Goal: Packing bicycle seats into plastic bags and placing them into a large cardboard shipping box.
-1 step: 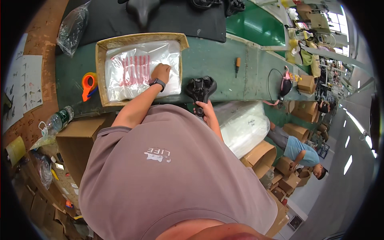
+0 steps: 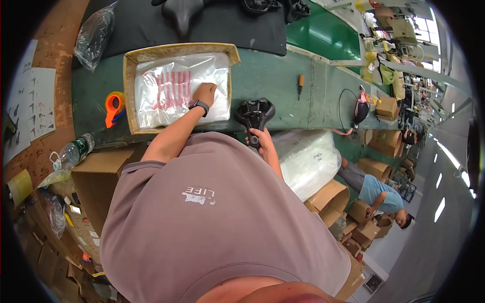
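My left hand (image 2: 204, 94), with a dark watch on its wrist, reaches into an open cardboard box (image 2: 127, 91) and rests on a stack of clear plastic bags (image 2: 151, 111) with red print. Its fingers are curled closed, and the fingertips are hidden, so what they pinch cannot be made out. In my right hand (image 2: 263, 141) is a black bicycle saddle (image 2: 254, 112), gripped by its narrow nose. The saddle's wide end points away from me and its underside frame faces up, just right of the box, over the bench's near edge.
An orange tape dispenser (image 2: 115, 108) sits left of the box, a screwdriver (image 2: 301, 87) to the right. More saddles (image 2: 182, 15) lie on a black mat (image 2: 232, 30) at the back. Wrapped goods (image 2: 308, 161) stand by my right arm. Farther right, a person in blue (image 2: 380, 194) bends among cartons.
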{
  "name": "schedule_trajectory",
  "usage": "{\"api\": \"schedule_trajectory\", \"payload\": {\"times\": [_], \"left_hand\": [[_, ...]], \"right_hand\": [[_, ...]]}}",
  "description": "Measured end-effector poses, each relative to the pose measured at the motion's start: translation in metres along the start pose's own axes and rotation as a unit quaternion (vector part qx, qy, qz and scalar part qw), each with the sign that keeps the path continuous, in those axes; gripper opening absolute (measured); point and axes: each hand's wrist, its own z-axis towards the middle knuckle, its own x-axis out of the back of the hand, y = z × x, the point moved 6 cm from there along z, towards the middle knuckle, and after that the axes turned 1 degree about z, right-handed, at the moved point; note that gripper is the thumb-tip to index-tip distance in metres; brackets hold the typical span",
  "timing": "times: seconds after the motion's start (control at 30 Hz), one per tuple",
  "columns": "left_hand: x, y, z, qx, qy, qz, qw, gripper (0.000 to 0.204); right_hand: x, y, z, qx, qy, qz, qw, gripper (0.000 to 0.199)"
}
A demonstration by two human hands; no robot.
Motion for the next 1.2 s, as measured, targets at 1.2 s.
{"api": "schedule_trajectory", "payload": {"times": [1.2], "left_hand": [[0.307, 0.321, 0.113, -0.43, -0.108, -0.114, 0.889, 0.015]], "right_hand": [[-0.227, -0.283, 0.05, 0.256, -0.189, -0.123, 0.94, 0.117]]}}
